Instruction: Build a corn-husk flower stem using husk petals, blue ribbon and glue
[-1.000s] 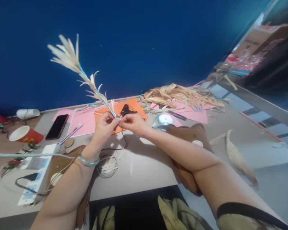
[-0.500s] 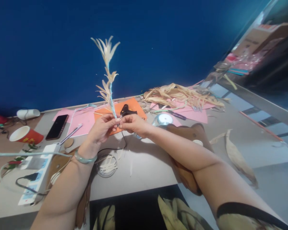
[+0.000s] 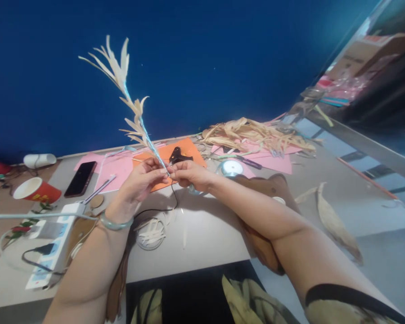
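The husk sprig (image 3: pixel 135 114), a thin stalk wound in pale blue thread with cream leaf blades along it, stands with its long axis running from lower right to upper left. Its tufted tip points up and to the left against the blue wall (image 3: pixel 222 58), tilted clearly off upright, and its bare lower end comes down to the two hands above the worktop (image 3: pixel 209 234).

The left hand (image 3: pixel 138 182) pinches the foot of the stalk between thumb and fingertips, so this grip is clenched on the sprig. The right hand (image 3: pixel 189 173) meets it from the other side, its fingertips touching the same lower end just beside the left thumb, and that grip too is closed on the stalk. Nearly the whole sprig rises above and to the left of the grips; only its very end lies within the fingers. A pale green bangle (image 3: pixel 114 222) sits on the left wrist.

Behind the hands an orange sheet (image 3: pixel 189 148) lies on the worktop with a black glue gun (image 3: pixel 177 155) on it, and pink sheets (image 3: pixel 116 168) lie to either side. A heap of dry husks (image 3: pixel 253 132) lies farther right, a dark phone (image 3: pixel 80 178) and a red paper cup (image 3: pixel 36 190) lie to the left, and a white power strip (image 3: pixel 52 245) is near the left forearm.
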Action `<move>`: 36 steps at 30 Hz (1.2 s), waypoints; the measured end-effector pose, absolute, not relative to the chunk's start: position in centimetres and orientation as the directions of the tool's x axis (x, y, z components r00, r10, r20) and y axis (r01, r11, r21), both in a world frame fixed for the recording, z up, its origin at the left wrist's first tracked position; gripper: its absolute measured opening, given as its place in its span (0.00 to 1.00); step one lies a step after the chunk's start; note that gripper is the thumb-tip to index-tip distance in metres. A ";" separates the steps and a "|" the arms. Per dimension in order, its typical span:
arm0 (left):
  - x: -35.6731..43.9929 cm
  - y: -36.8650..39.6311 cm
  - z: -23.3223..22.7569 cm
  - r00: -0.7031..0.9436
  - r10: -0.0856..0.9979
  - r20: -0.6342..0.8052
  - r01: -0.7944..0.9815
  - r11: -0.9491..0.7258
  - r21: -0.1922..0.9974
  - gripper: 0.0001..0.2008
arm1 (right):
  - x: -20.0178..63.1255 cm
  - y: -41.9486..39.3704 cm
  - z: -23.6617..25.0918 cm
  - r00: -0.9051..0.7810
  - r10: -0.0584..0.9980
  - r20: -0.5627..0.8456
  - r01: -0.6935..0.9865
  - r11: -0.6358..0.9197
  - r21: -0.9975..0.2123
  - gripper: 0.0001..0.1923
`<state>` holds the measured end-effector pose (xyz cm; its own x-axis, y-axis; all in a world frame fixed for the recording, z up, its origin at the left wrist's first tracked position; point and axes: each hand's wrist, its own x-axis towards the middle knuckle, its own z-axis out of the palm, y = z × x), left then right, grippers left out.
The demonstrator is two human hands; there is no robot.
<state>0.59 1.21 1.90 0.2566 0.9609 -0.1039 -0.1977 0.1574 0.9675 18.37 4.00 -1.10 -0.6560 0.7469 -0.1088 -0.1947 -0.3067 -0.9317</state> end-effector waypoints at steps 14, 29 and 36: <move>0.7 1.2 1.7 0.079 0.990 0.113 0.020 -0.115 0.993 0.18 | 18.2 3.6 -0.9 -0.530 0.847 -0.037 -0.121 -0.118 -0.986 0.15; 1.0 0.8 2.3 0.074 0.989 0.126 0.166 -0.137 0.977 0.16 | 18.1 3.7 -1.5 -0.551 0.831 -0.071 -0.097 -0.149 -0.984 0.16; 1.4 0.8 1.7 0.002 0.998 0.064 0.152 -0.063 0.986 0.17 | 17.8 3.6 -2.1 -0.465 0.881 0.083 -0.015 0.086 -0.996 0.18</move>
